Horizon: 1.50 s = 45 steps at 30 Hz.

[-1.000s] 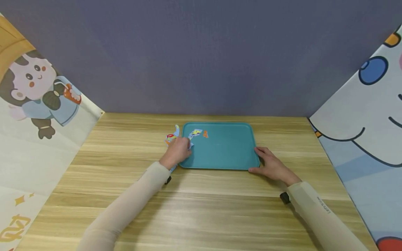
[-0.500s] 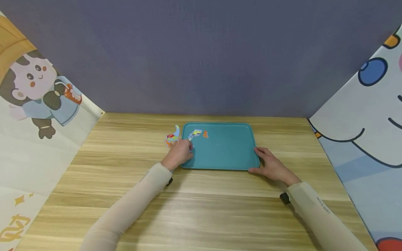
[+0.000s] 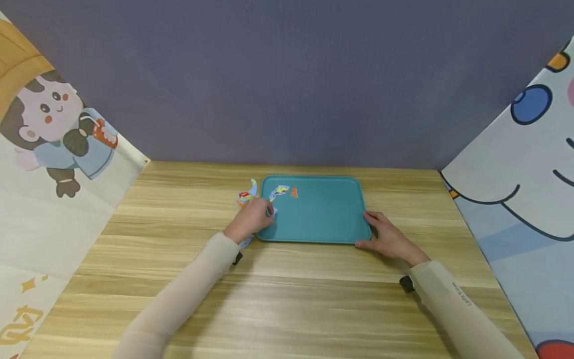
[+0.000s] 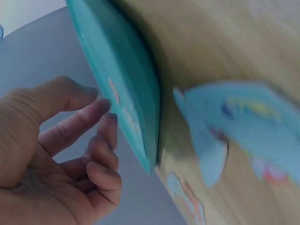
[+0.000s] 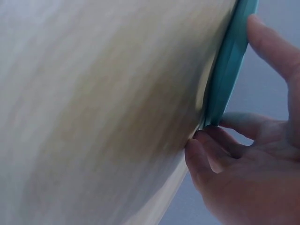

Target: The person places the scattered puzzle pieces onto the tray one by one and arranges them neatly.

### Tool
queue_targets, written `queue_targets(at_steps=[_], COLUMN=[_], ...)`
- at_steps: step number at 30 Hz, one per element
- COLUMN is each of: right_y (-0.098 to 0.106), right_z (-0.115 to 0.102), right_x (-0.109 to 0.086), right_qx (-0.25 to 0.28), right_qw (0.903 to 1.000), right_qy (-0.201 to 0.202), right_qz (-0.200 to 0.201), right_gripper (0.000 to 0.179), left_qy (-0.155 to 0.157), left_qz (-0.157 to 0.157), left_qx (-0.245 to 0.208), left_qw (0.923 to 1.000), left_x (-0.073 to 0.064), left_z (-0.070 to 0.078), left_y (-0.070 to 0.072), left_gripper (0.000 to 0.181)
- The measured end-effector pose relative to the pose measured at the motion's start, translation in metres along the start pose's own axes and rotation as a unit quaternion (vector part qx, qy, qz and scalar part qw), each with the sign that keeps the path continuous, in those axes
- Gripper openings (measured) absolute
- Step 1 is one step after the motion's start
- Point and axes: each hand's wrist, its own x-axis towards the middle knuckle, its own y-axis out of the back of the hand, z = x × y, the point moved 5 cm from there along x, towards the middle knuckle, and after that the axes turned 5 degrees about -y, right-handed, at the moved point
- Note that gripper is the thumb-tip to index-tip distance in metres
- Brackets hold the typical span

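Note:
A teal tray (image 3: 320,212) lies on the table. My right hand (image 3: 389,235) grips its near right corner. In the right wrist view, thumb and fingers (image 5: 211,161) lie along the rim. My left hand (image 3: 251,217) is over the tray's left edge, thumb and index fingertips close together. A small pale blue cut-out piece (image 3: 275,212) shows at these fingertips; whether they pinch it is unclear. A yellow-and-blue piece (image 3: 280,190) and an orange piece (image 3: 293,192) lie in the tray. The left wrist view shows fingers (image 4: 101,154) loosely curled.
More flat printed pieces (image 3: 244,196) lie on the wooden table (image 3: 296,299) left of the tray. A blue piece (image 3: 245,243) lies near the left wrist. A grey-blue wall (image 3: 287,89) stands behind, with cartoon-printed panels at both sides.
The left hand has shifted slightly at the tray's left edge, toward me and then a little left, showing more of the pale blue piece. The right hand and tray stay put.

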Motion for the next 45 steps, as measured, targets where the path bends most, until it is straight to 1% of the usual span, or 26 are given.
queue_targets(at_steps=[4,7,10,12,15,18,20,27,32,34,40,43,45], right_y=[0.0,0.0,0.0,0.0,0.001,0.001,0.001,0.0,0.002,0.002,0.002,0.002,0.001], right_z=[0.0,0.0,0.0,-0.001,-0.003,-0.004,-0.004,-0.005,-0.007,-0.007,-0.006,-0.005,-0.005], right_x=[0.001,0.0,-0.001,-0.001,-0.001,-0.001,0.0,-0.002,-0.002,-0.003,-0.003,-0.002,-0.001], right_qx=[0.001,-0.002,-0.003,-0.003,-0.003,-0.003,-0.003,-0.004,-0.004,-0.004,-0.001,-0.001,-0.003], right_qw=[1.0,1.0,1.0,1.0,1.0,1.0,1.0,1.0,1.0,0.9999,0.9999,0.9999,0.9998], right_qy=[-0.001,-0.004,-0.005,-0.003,-0.002,-0.003,-0.004,-0.003,0.0,-0.001,-0.007,-0.005,-0.005], right_qz=[-0.002,-0.006,-0.006,-0.005,-0.007,-0.007,-0.007,-0.007,-0.009,-0.01,-0.015,-0.016,-0.017], right_gripper=[0.097,0.098,0.098,0.098,0.098,0.098,0.097,0.096,0.096,0.096,0.097,0.097,0.097], left_qy=[-0.012,-0.014,-0.013,-0.012,-0.02,-0.031,-0.032,-0.019,-0.014,-0.01,-0.012,-0.002,0.007], left_qz=[0.01,0.015,0.026,0.034,0.047,0.057,0.059,0.032,0.025,0.015,-0.02,-0.036,-0.044], left_qx=[-0.023,-0.02,-0.007,0.0,0.008,0.013,0.016,0.016,0.017,0.016,0.014,0.006,0.002], left_qw=[0.9996,0.9996,0.9995,0.9993,0.9986,0.9978,0.9976,0.9992,0.9994,0.9997,0.9996,0.9993,0.999], left_x=[-0.008,-0.016,-0.024,-0.029,-0.035,-0.04,-0.043,-0.054,-0.061,-0.064,-0.07,-0.072,-0.073], left_z=[-0.007,-0.012,-0.016,-0.019,-0.022,-0.025,-0.027,-0.036,-0.041,-0.043,-0.046,-0.048,-0.047], left_y=[0.012,0.019,0.026,0.029,0.033,0.035,0.035,0.028,0.025,0.022,0.014,0.01,0.008], left_gripper=[0.009,0.014,0.017,0.018,0.017,0.016,0.016,0.019,0.022,0.024,0.028,0.029,0.034])
